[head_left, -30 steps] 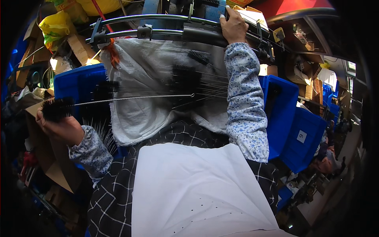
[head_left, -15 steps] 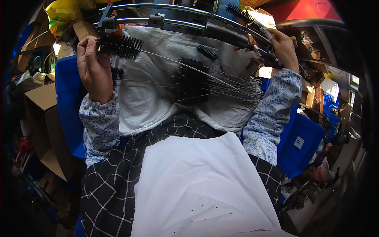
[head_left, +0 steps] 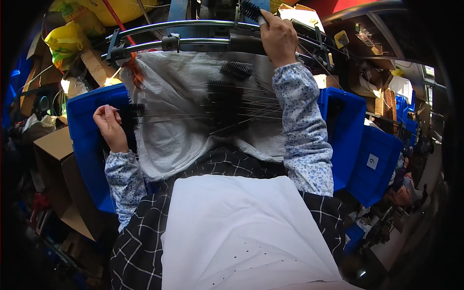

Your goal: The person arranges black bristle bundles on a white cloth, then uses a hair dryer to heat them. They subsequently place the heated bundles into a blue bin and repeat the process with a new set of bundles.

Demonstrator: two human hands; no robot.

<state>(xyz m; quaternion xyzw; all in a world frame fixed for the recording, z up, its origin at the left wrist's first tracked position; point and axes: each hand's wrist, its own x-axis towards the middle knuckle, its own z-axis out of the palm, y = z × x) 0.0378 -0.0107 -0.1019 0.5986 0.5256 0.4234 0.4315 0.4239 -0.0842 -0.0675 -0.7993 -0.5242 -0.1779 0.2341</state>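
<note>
Above the machine rails, my right hand (head_left: 280,37) is closed on a black bristle brush (head_left: 250,9); a white cover wraps one of its fingertips. My left hand (head_left: 111,128) is over the left blue bin, fingers pinched together, beside dark brush heads (head_left: 134,113). Whether it grips one of them is hidden. A pile of black wire-stemmed brushes (head_left: 224,104) lies on the white cloth (head_left: 164,140) across my lap, stems toward the right. My right forearm hides the ends of those stems.
Curved metal rails (head_left: 203,42) of a machine cross the far side. The left blue bin (head_left: 84,108) and right blue bin (head_left: 348,116) flank my lap. An open cardboard box (head_left: 55,145) stands far left, below a yellow bag (head_left: 67,41).
My left hand has come down toward the left bin, and the long brush it held across the cloth no longer shows there. My right hand has moved left along the rails with its brush.
</note>
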